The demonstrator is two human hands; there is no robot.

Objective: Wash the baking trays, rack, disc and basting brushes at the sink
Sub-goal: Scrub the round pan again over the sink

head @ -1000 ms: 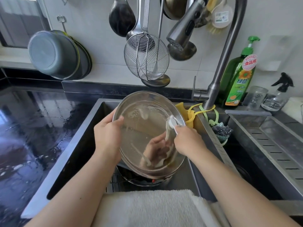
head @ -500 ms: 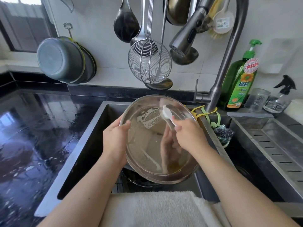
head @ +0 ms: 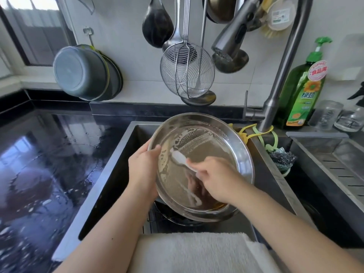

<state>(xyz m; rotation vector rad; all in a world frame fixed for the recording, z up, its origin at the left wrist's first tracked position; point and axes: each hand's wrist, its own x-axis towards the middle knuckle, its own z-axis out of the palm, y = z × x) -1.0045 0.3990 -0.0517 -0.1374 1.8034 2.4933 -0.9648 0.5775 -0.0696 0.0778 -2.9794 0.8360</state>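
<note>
Change: since half a second ago the white brush [head: 180, 157] has gone from the upper middle of the round tray [head: 232, 146] to its left part, close to the left thumb; a foam streak now runs across the tray's upper half.
Left hand [head: 142, 170]: grips the tray's left rim, thumb curled over the edge onto the inner face, other fingers hidden behind.
Right hand [head: 214, 179]: fingers curled round the brush handle, brush head pressed to the tray's inner face.
Tray: held tilted above the sink [head: 118, 174], open face toward the camera, lower rim just above dark items in the basin that cannot be told apart.
Edges and room: tray's right rim close to the sink's right wall; open basin to its left; faucet head [head: 231, 39] hangs well above it.
Surface: black wet countertop [head: 49, 154] on the left; white towel [head: 193, 253] over the sink's near edge.
Wall: wire skimmer [head: 187, 71] and ladles hang above; grey basin [head: 80, 72] hangs at left.
Containers: green soap bottle [head: 301, 91] and a glass jar [head: 325, 115] stand right of the faucet; draining tray [head: 334, 164] at right.
</note>
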